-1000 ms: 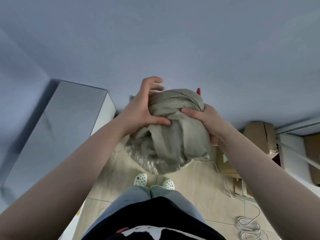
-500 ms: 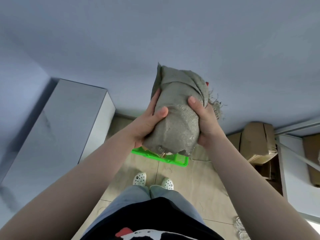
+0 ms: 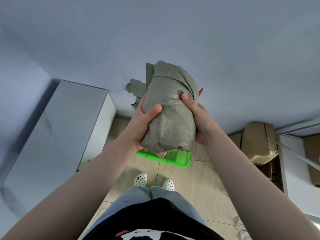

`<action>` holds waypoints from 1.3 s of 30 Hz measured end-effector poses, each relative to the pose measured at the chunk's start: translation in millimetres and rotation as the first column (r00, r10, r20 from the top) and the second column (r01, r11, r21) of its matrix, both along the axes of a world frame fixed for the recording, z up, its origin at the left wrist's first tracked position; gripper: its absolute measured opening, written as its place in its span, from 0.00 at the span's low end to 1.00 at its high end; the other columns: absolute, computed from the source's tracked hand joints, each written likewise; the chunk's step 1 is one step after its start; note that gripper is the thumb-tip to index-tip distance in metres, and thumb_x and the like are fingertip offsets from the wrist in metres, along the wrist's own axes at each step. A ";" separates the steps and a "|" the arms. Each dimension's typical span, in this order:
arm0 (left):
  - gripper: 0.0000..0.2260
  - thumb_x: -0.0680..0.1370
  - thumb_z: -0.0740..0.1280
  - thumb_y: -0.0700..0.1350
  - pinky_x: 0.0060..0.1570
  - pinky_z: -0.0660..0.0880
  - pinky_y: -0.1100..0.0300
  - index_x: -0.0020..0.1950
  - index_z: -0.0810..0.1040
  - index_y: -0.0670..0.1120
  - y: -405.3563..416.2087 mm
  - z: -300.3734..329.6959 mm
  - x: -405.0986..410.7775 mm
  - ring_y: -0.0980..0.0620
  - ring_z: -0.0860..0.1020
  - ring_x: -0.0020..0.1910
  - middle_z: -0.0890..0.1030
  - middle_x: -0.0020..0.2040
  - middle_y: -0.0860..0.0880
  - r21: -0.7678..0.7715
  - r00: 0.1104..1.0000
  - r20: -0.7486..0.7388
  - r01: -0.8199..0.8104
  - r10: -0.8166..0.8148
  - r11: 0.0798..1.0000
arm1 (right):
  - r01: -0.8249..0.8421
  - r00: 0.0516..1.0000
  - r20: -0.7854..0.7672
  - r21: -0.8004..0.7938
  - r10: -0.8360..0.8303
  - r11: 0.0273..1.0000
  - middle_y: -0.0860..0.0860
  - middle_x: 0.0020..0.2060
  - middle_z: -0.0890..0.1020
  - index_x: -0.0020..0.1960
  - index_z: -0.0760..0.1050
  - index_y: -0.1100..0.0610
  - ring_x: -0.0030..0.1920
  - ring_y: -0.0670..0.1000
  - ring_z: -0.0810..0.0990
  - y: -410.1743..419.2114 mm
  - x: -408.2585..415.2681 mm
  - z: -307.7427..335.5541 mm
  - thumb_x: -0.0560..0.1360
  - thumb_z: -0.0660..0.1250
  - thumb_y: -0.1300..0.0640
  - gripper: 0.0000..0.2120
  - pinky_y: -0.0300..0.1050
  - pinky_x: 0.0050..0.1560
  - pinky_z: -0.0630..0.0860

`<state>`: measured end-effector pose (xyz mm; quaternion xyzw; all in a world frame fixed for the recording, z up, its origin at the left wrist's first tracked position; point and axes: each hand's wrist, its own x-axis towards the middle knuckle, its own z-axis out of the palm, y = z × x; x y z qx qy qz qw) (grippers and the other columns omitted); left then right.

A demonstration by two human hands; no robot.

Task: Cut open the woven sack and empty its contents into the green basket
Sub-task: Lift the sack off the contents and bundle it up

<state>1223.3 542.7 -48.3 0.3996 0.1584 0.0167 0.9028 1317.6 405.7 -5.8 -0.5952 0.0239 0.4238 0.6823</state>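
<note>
Bare forearms with no sleeves reaching the wrists, left hand and right hand without gloves, rings or watch in view. Black top printed with a white-and-red graphic at the lower edge, above loose light-blue jeans. White perforated clogs studded with small dark charms.

Both hands grip the woven sack above the green basket.
</note>
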 end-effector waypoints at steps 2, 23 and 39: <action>0.45 0.68 0.77 0.56 0.67 0.58 0.27 0.77 0.57 0.43 4.1 -3.8 -0.9 0.31 0.63 0.72 0.62 0.73 0.31 -0.007 0.998 -0.004 0.060 -0.060 0.998 | 0.073 0.996 0.052 0.054 -0.076 0.996 0.60 0.57 0.83 0.65 0.74 0.62 0.57 0.58 0.83 3.1 -4.4 -2.2 0.69 0.74 0.52 0.28 0.53 0.55 0.81; 0.23 0.69 0.73 0.61 0.57 0.79 0.54 0.55 0.81 0.46 13.0 35.0 13.6 0.48 0.82 0.55 0.85 0.53 0.47 0.362 0.943 -0.330 0.157 -0.031 0.919 | -0.063 0.811 0.554 -0.236 0.187 0.970 0.50 0.50 0.83 0.56 0.72 0.56 0.50 0.46 0.83 -24.6 27.5 3.4 0.51 0.80 0.40 0.39 0.44 0.53 0.79; 0.19 0.74 0.67 0.62 0.53 0.80 0.53 0.53 0.82 0.49 3.0 39.4 21.2 0.51 0.83 0.52 0.86 0.50 0.49 0.267 0.878 -0.296 -0.301 0.375 0.915 | 0.195 0.959 -0.197 -0.059 -0.203 0.979 0.52 0.59 0.83 0.68 0.74 0.50 0.58 0.55 0.83 6.5 -5.0 -1.9 0.51 0.73 0.27 0.50 0.57 0.59 0.77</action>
